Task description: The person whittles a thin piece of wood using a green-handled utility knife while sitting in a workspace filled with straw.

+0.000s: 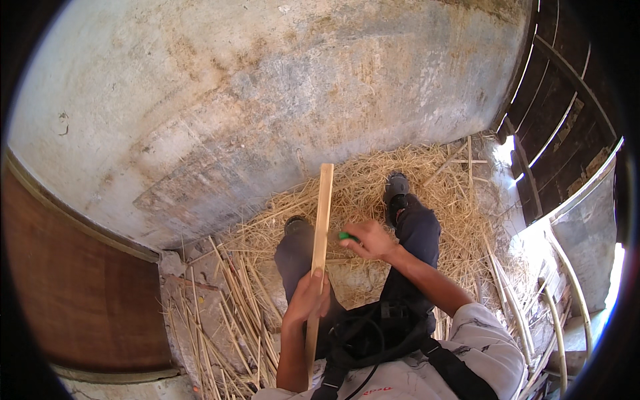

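Observation:
My left hand (pixel 307 297) is wrapped round the lower half of a long, pale wooden slat (pixel 323 213). The slat stands nearly upright in the view, its lower end running back along my left forearm and its far end beyond my knees. Just right of the slat, my right hand (pixel 370 240) is closed on a tool with a green handle (pixel 346 236). Only a bit of that handle shows between the fingers; the working end cannot be made out, so its kind is unclear. The tool is close to the slat's right side; whether they touch cannot be told.
Pale shavings (pixel 360 167) cover the floor around my shoes. Long thin strips (pixel 230 313) lie in a bundle at the left, with more sticks (pixel 513 303) at the right. A stained wall (pixel 300 87) rises ahead; a brown wooden panel (pixel 80 280) stands left, dark boards (pixel 567 113) right.

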Demonstrator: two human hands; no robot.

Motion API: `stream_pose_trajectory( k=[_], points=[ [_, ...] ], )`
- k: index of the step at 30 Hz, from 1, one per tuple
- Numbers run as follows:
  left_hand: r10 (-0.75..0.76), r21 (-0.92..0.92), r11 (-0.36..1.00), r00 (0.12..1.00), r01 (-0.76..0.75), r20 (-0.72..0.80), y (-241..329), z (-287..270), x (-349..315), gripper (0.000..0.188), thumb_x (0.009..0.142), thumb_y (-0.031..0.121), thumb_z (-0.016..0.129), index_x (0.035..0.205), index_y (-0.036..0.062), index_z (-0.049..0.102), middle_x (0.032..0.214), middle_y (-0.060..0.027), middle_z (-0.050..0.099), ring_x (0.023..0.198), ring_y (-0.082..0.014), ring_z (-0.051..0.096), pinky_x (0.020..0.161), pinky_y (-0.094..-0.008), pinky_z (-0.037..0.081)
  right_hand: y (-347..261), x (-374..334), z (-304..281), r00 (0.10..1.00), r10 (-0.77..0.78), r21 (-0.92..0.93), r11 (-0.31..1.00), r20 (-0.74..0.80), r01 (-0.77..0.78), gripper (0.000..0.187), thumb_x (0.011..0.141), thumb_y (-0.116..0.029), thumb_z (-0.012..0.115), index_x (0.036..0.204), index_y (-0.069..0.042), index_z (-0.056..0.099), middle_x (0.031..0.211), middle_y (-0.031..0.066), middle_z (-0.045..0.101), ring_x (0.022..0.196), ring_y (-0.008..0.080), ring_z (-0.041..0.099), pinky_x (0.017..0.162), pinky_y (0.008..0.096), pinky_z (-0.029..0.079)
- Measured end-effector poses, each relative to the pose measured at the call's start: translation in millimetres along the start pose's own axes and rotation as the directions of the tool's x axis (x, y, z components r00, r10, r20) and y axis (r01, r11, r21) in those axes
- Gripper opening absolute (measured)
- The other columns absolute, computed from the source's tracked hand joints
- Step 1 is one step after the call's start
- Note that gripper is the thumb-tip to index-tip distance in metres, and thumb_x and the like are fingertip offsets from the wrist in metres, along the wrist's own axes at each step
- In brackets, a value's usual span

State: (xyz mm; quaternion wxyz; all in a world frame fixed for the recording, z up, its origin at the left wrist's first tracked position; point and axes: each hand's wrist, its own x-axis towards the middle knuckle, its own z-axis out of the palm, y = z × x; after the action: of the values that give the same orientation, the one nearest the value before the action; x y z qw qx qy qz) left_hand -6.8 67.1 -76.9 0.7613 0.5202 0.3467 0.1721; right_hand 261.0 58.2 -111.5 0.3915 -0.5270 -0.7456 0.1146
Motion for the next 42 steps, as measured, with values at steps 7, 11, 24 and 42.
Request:
stream_pose_trajectory(
  k=[7, 11, 24, 42],
  points=[
    [-0.003, 0.011, 1.000, 1.000, 0.003, 0.000, 3.6, 1.3, 0.5, 0.043, 0.114, 0.047, 0.035, 0.101, 0.0083, 0.049, 0.058, -0.0002, 0.041, 0.035, -0.0153, 0.042, 0.033, -0.0293, 0.035, -13.8, -1.7, 13.6, 0.983, -0.161, 0.021, 0.987, 0.093, 0.159, 0.032, 0.099, -0.041, 0.068, 0.104, -0.009, 0.066, 0.079, 0.0114, 0.065, 0.067, 0.0343, 0.068, 0.059, 0.0464, 0.053],
    [-0.030, 0.005, 1.000, 1.000, 0.030, -0.003, 5.5, 2.0, -0.3, 0.042, 0.114, 0.045, 0.035, 0.100, 0.0083, 0.048, 0.060, -0.0005, 0.041, 0.036, -0.0148, 0.041, 0.035, -0.0300, 0.035, -13.0, -2.7, 16.4, 0.982, -0.172, 0.009, 0.985, 0.071, 0.172, 0.033, 0.098, -0.042, 0.069, 0.105, -0.010, 0.067, 0.077, 0.0105, 0.066, 0.066, 0.0330, 0.068, 0.058, 0.0451, 0.053],
    [-0.076, -0.032, 0.996, 0.994, 0.079, 0.072, 6.0, -7.9, -1.4, 0.048, 0.111, 0.054, 0.040, 0.091, 0.0107, 0.045, 0.058, 0.0028, 0.033, 0.037, -0.0108, 0.032, 0.032, -0.0295, 0.028, -10.5, -3.2, 17.4, 0.987, -0.155, -0.081, 0.985, -0.050, 0.151, 0.034, 0.095, -0.042, 0.073, 0.101, -0.009, 0.068, 0.073, 0.0104, 0.065, 0.063, 0.0313, 0.068, 0.055, 0.0434, 0.053],
    [-0.098, 0.017, 0.995, 0.990, 0.096, 0.102, 9.5, -13.5, -3.9, 0.048, 0.112, 0.052, 0.040, 0.087, 0.0115, 0.044, 0.056, 0.0040, 0.034, 0.036, -0.0094, 0.030, 0.033, -0.0284, 0.028, -7.4, 0.7, 12.8, 0.980, -0.157, -0.128, 0.982, -0.125, 0.141, 0.031, 0.096, -0.040, 0.073, 0.100, -0.010, 0.068, 0.066, 0.0107, 0.063, 0.058, 0.0317, 0.066, 0.053, 0.0434, 0.051]
  ],
)
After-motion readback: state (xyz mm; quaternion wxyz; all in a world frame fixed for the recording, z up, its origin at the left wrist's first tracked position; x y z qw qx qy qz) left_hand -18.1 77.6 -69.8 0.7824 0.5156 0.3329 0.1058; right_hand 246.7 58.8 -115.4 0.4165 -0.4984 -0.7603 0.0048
